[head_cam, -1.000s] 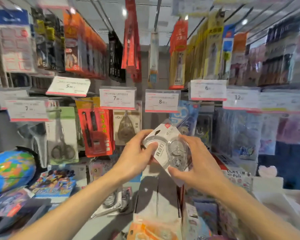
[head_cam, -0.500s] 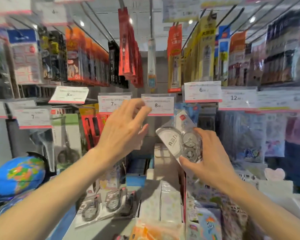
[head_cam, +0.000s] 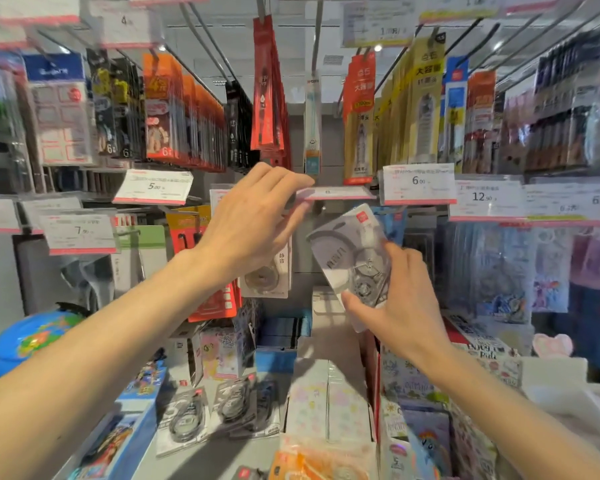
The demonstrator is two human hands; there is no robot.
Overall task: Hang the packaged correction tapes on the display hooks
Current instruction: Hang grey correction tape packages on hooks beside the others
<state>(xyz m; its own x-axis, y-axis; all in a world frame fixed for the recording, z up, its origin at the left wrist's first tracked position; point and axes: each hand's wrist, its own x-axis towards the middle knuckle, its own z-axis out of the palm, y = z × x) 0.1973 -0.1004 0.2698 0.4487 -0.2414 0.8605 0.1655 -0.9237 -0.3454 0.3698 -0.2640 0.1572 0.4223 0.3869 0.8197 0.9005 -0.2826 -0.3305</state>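
Two hands are up in front of a crowded stationery display. The right hand (head_cam: 400,299) grips a packaged correction tape (head_cam: 352,258), thumb along its lower edge and fingers curled over its right side; the pack is tilted, its top corner pointing up toward a price tag (head_cam: 336,194) that is lifted nearly flat. The left hand (head_cam: 253,220) reaches to that tag, its fingers fairly straight, fingertips touching the tag's left end and holding it raised. Just behind the left hand, another correction tape pack (head_cam: 267,275) already hangs on the rack.

On the shelf below lie three more correction tape packs (head_cam: 222,414), flat and side by side on the grey surface. Right of them stands a pale patterned box (head_cam: 329,400); what is inside cannot be made out. Further right, an open carton (head_cam: 465,362) printed with cartoon figures holds upright packets, too blurred to name. A globe (head_cam: 32,341) sits at the far left. Above, rows of carded goods in orange, black, red and yellow hang from long hooks (head_cam: 201,43), with white price tags marked 5.00 (head_cam: 155,186), 6.00 (head_cam: 418,181) and 12 (head_cam: 482,196).
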